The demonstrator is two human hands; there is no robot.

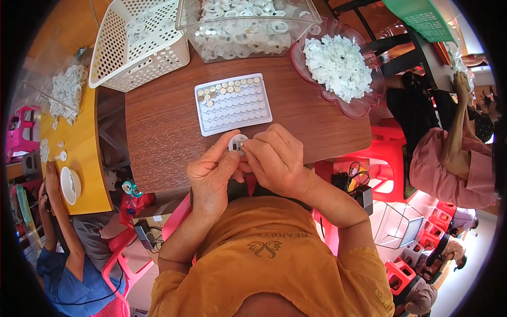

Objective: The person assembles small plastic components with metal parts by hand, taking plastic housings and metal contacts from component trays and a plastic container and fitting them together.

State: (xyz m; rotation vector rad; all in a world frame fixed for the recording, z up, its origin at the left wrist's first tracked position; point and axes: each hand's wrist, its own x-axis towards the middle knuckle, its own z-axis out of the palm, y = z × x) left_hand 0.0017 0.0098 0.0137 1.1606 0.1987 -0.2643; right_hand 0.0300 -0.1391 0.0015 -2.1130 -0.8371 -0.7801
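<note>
Just past the near table edge, my left hand [211, 171] grips a small round white plastic housing [237, 138] with dark parts inside. The fingers of my right hand [275, 154] are pinched together at the right side of the housing; what lies between their tips is too small to make out. Beyond both hands is a white plastic tray [237, 127] with rows of round pockets. Several button cells [231, 84] fill part of its far rows.
At the back stand a white perforated basket [140, 68] and a clear bin [245, 39], both holding white plastic parts. A pink-rimmed bowl [346, 105] of small white pieces is at the right. Co-workers sit on both sides, one near a white bowl [70, 185] on a yellow table.
</note>
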